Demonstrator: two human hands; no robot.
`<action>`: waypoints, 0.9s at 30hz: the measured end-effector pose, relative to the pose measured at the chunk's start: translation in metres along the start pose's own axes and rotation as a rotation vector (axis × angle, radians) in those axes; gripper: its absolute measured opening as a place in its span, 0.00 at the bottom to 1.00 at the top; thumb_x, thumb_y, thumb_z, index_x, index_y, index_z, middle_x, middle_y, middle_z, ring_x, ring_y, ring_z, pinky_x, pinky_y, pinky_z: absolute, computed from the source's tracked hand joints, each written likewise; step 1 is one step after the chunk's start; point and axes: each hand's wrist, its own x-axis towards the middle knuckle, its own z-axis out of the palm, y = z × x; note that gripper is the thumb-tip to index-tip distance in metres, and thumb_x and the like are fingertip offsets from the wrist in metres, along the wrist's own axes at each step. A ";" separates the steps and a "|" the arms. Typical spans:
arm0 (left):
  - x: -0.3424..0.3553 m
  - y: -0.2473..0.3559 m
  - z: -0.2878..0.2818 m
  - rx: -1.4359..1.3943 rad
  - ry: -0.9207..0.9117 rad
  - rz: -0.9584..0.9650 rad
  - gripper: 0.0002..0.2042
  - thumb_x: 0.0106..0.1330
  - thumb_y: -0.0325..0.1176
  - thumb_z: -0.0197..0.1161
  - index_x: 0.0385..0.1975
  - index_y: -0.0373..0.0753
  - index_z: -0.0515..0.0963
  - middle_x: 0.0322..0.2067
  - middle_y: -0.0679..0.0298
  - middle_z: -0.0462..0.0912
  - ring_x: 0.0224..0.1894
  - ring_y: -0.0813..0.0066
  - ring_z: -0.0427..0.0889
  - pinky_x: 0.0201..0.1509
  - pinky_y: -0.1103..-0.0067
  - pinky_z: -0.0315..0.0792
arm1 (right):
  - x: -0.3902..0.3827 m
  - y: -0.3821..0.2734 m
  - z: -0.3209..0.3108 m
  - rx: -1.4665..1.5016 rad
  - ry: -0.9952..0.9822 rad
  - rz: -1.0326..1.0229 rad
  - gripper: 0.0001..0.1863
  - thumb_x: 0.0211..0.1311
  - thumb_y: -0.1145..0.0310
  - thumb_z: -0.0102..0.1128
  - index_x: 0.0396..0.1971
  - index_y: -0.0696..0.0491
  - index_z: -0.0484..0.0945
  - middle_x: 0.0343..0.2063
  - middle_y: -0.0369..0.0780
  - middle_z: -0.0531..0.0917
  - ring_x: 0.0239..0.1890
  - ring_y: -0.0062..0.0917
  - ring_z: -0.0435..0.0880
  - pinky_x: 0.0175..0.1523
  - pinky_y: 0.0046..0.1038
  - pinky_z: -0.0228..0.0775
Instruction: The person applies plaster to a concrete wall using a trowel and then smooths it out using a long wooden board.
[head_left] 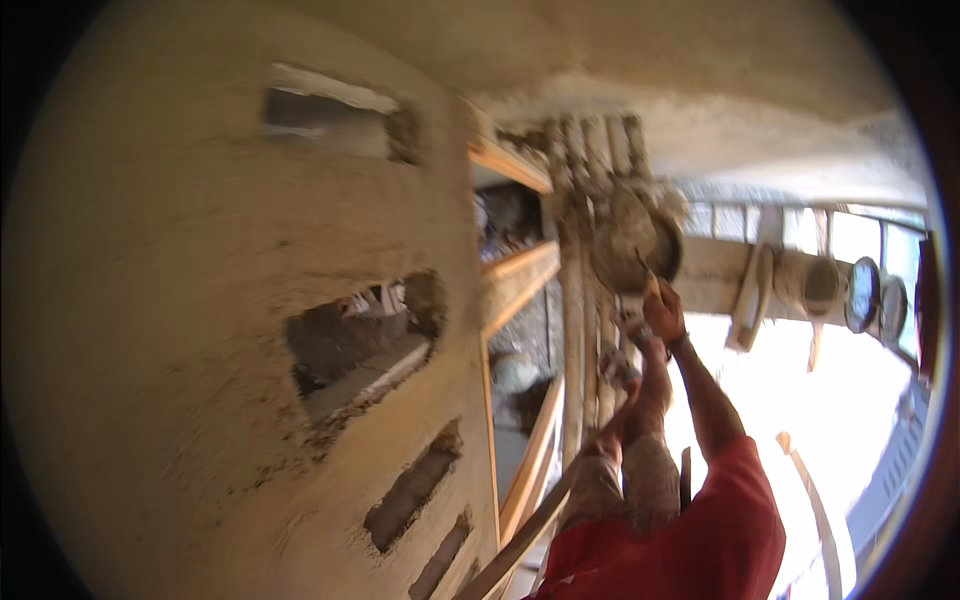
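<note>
My right hand [665, 312] reaches out from a red sleeve and is closed round the pale handle of a trowel [652, 284]. The tool's thin dark neck points into a round, shallow pan [668, 250], and its blade is hard to make out. Greyish-brown mortar [622, 235] fills much of the pan, which sits on a row of poles. Below the hand are my bare legs and feet, beside those poles. My left hand does not show.
A plastered wall [190, 330] with several rectangular openings takes up the left side. Wooden frames [522, 265] stand beside long scaffold poles [572, 350]. Farther right are a plank [752, 298] and round containers [822, 285], above glaringly bright ground.
</note>
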 end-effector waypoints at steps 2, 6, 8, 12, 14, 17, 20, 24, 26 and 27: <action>-0.011 -0.006 0.004 0.216 -0.036 -0.021 0.28 0.67 0.52 0.41 0.57 0.35 0.62 0.58 0.50 0.61 0.60 0.53 0.60 0.60 0.61 0.58 | 0.006 -0.068 0.037 0.106 -0.029 -0.210 0.11 0.60 0.65 0.50 0.40 0.53 0.71 0.19 0.27 0.67 0.19 0.10 0.65 0.21 0.15 0.57; 0.012 0.023 -0.010 -0.062 0.028 -0.100 0.30 0.66 0.57 0.37 0.64 0.47 0.50 0.65 0.55 0.45 0.66 0.51 0.43 0.65 0.57 0.44 | -0.004 -0.241 0.120 0.422 0.017 -0.288 0.22 0.55 0.67 0.51 0.50 0.58 0.64 0.22 0.37 0.73 0.17 0.20 0.73 0.21 0.21 0.69; 0.019 0.020 -0.018 -0.034 0.010 -0.122 0.32 0.65 0.59 0.35 0.64 0.46 0.50 0.66 0.55 0.43 0.67 0.50 0.41 0.66 0.57 0.42 | 0.008 -0.301 0.138 0.527 -0.011 -0.300 0.23 0.57 0.64 0.53 0.52 0.55 0.64 0.24 0.38 0.74 0.18 0.20 0.73 0.20 0.20 0.69; 0.022 0.017 -0.027 -0.083 -0.039 -0.192 0.34 0.64 0.60 0.33 0.64 0.43 0.49 0.66 0.55 0.42 0.67 0.50 0.39 0.66 0.56 0.39 | -0.007 -0.442 0.172 0.874 0.036 -0.501 0.21 0.58 0.68 0.51 0.51 0.54 0.63 0.24 0.39 0.73 0.19 0.20 0.72 0.21 0.20 0.68; 0.022 0.015 -0.030 -0.084 -0.074 -0.209 0.34 0.64 0.60 0.32 0.64 0.42 0.49 0.66 0.55 0.41 0.67 0.50 0.38 0.66 0.56 0.38 | -0.022 -0.505 0.185 0.850 0.148 -0.705 0.24 0.57 0.71 0.51 0.54 0.56 0.60 0.24 0.39 0.73 0.18 0.21 0.72 0.21 0.21 0.67; 0.024 0.018 -0.035 -0.112 -0.086 -0.201 0.34 0.65 0.60 0.31 0.64 0.41 0.49 0.66 0.52 0.41 0.67 0.47 0.38 0.66 0.55 0.38 | -0.034 -0.568 0.196 0.825 0.260 -0.960 0.27 0.57 0.71 0.53 0.57 0.57 0.57 0.26 0.40 0.74 0.19 0.22 0.72 0.21 0.22 0.67; 0.028 0.015 -0.035 -0.120 -0.107 -0.204 0.34 0.65 0.58 0.31 0.64 0.40 0.50 0.65 0.51 0.42 0.66 0.45 0.38 0.65 0.54 0.38 | -0.040 -0.610 0.214 0.787 0.389 -1.083 0.31 0.56 0.71 0.55 0.58 0.59 0.55 0.27 0.41 0.74 0.20 0.22 0.73 0.21 0.23 0.69; 0.029 0.014 -0.034 -0.139 -0.113 -0.216 0.34 0.65 0.59 0.32 0.64 0.40 0.50 0.65 0.51 0.43 0.66 0.45 0.39 0.65 0.53 0.39 | -0.042 -0.644 0.266 0.537 0.540 -1.120 0.33 0.55 0.68 0.57 0.59 0.59 0.54 0.29 0.43 0.76 0.22 0.23 0.76 0.23 0.25 0.71; 0.031 0.013 -0.033 -0.147 -0.112 -0.219 0.34 0.65 0.59 0.32 0.64 0.40 0.50 0.65 0.51 0.43 0.66 0.45 0.39 0.65 0.53 0.39 | -0.017 -0.645 0.308 0.234 0.718 -1.232 0.30 0.54 0.69 0.56 0.57 0.58 0.58 0.30 0.43 0.78 0.27 0.29 0.78 0.30 0.33 0.73; 0.032 0.009 -0.036 -0.135 -0.118 -0.223 0.34 0.65 0.59 0.32 0.64 0.40 0.50 0.65 0.51 0.43 0.66 0.45 0.39 0.65 0.53 0.39 | 0.013 -0.639 0.330 -0.084 0.640 -1.276 0.29 0.53 0.71 0.56 0.57 0.58 0.60 0.33 0.44 0.78 0.32 0.33 0.78 0.36 0.35 0.72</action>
